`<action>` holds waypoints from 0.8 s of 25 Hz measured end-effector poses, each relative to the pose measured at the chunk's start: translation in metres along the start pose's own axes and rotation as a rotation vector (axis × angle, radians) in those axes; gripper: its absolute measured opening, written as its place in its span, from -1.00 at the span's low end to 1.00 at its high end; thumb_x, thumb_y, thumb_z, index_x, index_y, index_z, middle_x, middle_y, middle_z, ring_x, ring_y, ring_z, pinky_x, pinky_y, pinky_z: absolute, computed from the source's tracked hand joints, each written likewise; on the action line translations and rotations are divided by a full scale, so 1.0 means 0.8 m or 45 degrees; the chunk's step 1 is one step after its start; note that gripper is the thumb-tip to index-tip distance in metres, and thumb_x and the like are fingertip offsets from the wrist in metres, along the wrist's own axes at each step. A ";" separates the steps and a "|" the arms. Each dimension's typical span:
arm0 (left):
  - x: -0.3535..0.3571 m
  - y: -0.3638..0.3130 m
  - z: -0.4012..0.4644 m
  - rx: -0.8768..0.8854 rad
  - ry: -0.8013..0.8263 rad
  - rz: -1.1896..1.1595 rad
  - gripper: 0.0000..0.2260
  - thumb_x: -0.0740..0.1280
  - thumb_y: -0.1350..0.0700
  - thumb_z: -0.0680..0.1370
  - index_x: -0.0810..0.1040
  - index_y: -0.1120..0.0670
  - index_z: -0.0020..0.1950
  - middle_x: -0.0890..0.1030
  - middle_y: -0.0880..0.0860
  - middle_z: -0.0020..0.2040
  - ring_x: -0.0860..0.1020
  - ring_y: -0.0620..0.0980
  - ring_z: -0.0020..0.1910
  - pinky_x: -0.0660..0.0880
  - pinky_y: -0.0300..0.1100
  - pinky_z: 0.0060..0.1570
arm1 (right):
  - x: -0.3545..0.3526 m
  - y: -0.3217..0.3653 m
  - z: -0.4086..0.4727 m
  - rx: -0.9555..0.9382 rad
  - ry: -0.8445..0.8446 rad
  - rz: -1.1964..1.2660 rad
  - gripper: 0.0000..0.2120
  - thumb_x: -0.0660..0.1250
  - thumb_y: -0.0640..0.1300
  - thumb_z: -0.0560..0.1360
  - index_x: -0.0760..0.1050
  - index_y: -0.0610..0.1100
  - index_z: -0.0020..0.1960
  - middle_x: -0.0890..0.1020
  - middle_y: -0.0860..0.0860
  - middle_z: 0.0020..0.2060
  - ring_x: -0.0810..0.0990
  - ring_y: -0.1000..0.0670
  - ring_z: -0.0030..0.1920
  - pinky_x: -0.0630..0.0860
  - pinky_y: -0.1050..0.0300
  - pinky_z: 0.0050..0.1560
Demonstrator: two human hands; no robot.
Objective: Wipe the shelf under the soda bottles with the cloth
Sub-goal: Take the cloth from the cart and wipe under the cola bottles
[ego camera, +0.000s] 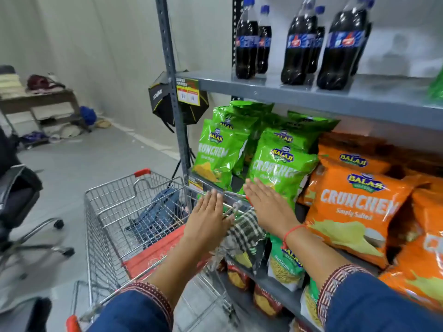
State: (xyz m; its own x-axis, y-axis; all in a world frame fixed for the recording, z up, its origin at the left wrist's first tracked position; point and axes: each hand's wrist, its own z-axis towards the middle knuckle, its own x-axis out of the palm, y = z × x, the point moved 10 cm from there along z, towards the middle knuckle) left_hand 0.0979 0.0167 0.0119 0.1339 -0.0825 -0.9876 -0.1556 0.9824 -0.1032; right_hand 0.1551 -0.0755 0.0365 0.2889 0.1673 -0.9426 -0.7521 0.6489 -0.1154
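Several dark soda bottles (247, 41) with blue caps and labels stand on the grey metal shelf (275, 91) at the top right. A green-and-white checked cloth (247, 230) hangs over the near right corner of the shopping cart (110, 212), below and between my hands. My left hand (206, 219) hovers flat over the cart's edge, fingers apart, holding nothing. My right hand (268, 202) stretches flat in front of a green chip bag, also holding nothing. Both hands are well below the soda shelf.
Green chip bags (218, 152) and orange chip bags (354, 207) fill the shelf below the sodas. The cart holds a blue garment (155, 212). An office chair (21, 200) is at the left, a cluttered desk (38, 97) behind it. A black softbox (165, 99) stands beside the rack's upright.
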 end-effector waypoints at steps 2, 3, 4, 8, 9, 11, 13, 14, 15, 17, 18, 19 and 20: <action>0.034 0.006 -0.009 -0.100 0.252 -0.091 -0.44 -0.05 -0.16 0.56 0.28 0.19 0.40 0.27 0.23 0.46 0.23 0.13 0.46 0.06 -0.02 0.47 | 0.032 0.001 -0.007 0.032 0.310 0.071 -0.35 0.10 -0.40 0.48 0.00 -0.14 0.52 0.04 -0.04 0.53 -0.07 -0.04 0.52 -0.02 0.03 0.48; 0.046 0.009 -0.014 -0.136 0.307 -0.162 -0.49 0.00 -0.17 0.56 0.47 0.19 0.20 0.51 0.23 0.25 0.47 0.14 0.25 0.34 0.00 0.34 | 0.041 0.002 -0.010 0.018 0.361 0.052 -0.37 0.13 -0.39 0.48 0.08 -0.14 0.50 0.15 -0.04 0.51 -0.01 -0.05 0.52 0.07 0.00 0.46; 0.054 0.009 -0.020 -0.171 0.368 -0.289 -0.53 0.05 -0.17 0.55 0.53 0.19 -0.03 0.62 0.17 -0.04 0.58 0.08 -0.05 0.52 -0.05 0.09 | 0.049 -0.001 -0.010 0.015 0.388 0.059 -0.41 0.15 -0.38 0.46 0.18 -0.12 0.47 0.27 -0.04 0.47 0.09 -0.07 0.50 0.18 -0.03 0.42; 0.070 0.005 -0.024 -0.259 0.499 -0.575 -0.69 0.25 -0.09 0.49 0.50 0.15 -0.22 0.49 0.03 -0.36 0.44 0.01 -0.35 0.49 -0.13 -0.29 | 0.060 -0.007 0.003 -0.036 0.467 0.029 -0.66 0.21 -0.28 0.47 0.49 -0.03 0.20 0.60 -0.08 0.10 0.45 -0.14 0.19 0.49 -0.01 0.07; 0.068 0.005 -0.023 -0.266 0.489 -0.551 -0.73 0.30 -0.06 0.47 0.50 0.15 -0.21 0.50 0.04 -0.34 0.44 0.01 -0.35 0.46 -0.14 -0.31 | 0.058 -0.008 0.007 -0.062 0.468 -0.019 -0.71 0.22 -0.26 0.49 0.52 -0.02 0.15 0.62 -0.08 0.04 0.46 -0.14 0.15 0.47 0.02 0.00; 0.060 0.006 -0.019 -0.290 0.410 -0.461 -0.78 0.36 -0.01 0.43 0.51 0.14 -0.20 0.55 0.06 -0.30 0.48 0.02 -0.33 0.45 -0.14 -0.31 | 0.052 -0.009 0.013 -0.099 0.458 -0.074 -0.70 0.22 -0.29 0.49 0.53 -0.01 0.14 0.63 -0.08 -0.01 0.44 -0.14 0.12 0.42 0.03 -0.02; 0.053 0.007 -0.018 -0.319 0.318 -0.408 -0.81 0.39 0.04 0.40 0.50 0.14 -0.21 0.63 0.10 -0.24 0.54 0.05 -0.30 0.51 -0.10 -0.30 | 0.043 -0.007 0.018 -0.098 0.442 -0.088 -0.64 0.20 -0.34 0.48 0.51 -0.02 0.16 0.62 -0.06 0.02 0.42 -0.12 0.14 0.40 0.04 0.01; 0.053 0.008 -0.017 -0.335 0.295 -0.400 -0.83 0.39 0.07 0.39 0.48 0.15 -0.21 0.65 0.11 -0.20 0.55 0.06 -0.29 0.53 -0.07 -0.28 | 0.039 -0.004 0.020 -0.112 0.431 -0.095 -0.64 0.19 -0.36 0.47 0.51 -0.03 0.15 0.62 -0.05 0.04 0.42 -0.11 0.14 0.38 0.04 0.01; 0.054 0.009 -0.017 -0.342 0.277 -0.396 -0.83 0.39 0.09 0.39 0.46 0.15 -0.18 0.65 0.12 -0.16 0.56 0.07 -0.25 0.56 -0.04 -0.22 | 0.035 -0.001 0.022 -0.129 0.419 -0.094 -0.66 0.19 -0.37 0.46 0.52 -0.03 0.10 0.61 -0.03 0.03 0.41 -0.10 0.13 0.36 0.06 0.00; 0.050 0.009 -0.016 -0.341 0.241 -0.363 -0.80 0.39 0.13 0.37 0.45 0.16 -0.09 0.61 0.13 -0.09 0.56 0.09 -0.14 0.57 0.01 -0.11 | 0.029 0.001 0.023 -0.138 0.429 -0.092 -0.72 0.20 -0.38 0.45 0.48 -0.01 -0.10 0.58 -0.02 -0.08 0.39 -0.07 0.03 0.29 0.10 -0.07; 0.047 0.008 -0.014 -0.336 0.215 -0.349 -0.79 0.38 0.16 0.37 0.44 0.15 -0.06 0.59 0.13 -0.07 0.55 0.11 -0.09 0.56 0.02 -0.08 | 0.028 0.000 0.021 -0.145 0.447 -0.083 -0.73 0.21 -0.38 0.44 0.39 0.01 -0.21 0.54 -0.02 -0.14 0.37 -0.06 -0.01 0.26 0.11 -0.10; 0.044 0.005 -0.013 -0.329 0.191 -0.339 -0.78 0.36 0.21 0.37 0.43 0.15 -0.02 0.57 0.13 -0.05 0.53 0.12 -0.06 0.56 0.03 -0.06 | 0.028 -0.001 0.018 -0.145 0.466 -0.076 -0.71 0.22 -0.37 0.43 0.32 0.01 -0.26 0.51 -0.02 -0.17 0.36 -0.06 -0.03 0.27 0.10 -0.10; 0.043 0.001 -0.012 -0.321 0.192 -0.327 -0.77 0.31 0.27 0.37 0.41 0.16 0.01 0.57 0.14 -0.04 0.53 0.14 -0.05 0.55 0.03 -0.05 | 0.026 -0.003 0.015 -0.143 0.478 -0.077 -0.71 0.22 -0.36 0.42 0.30 0.01 -0.26 0.50 -0.01 -0.18 0.37 -0.07 -0.02 0.29 0.09 -0.08</action>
State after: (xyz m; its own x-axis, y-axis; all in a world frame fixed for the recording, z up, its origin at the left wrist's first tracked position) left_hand 0.0926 0.0134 -0.0235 0.0573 -0.3624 -0.9303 -0.3739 0.8562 -0.3566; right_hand 0.1703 -0.0646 0.0210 0.1140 -0.1653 -0.9796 -0.8065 0.5605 -0.1884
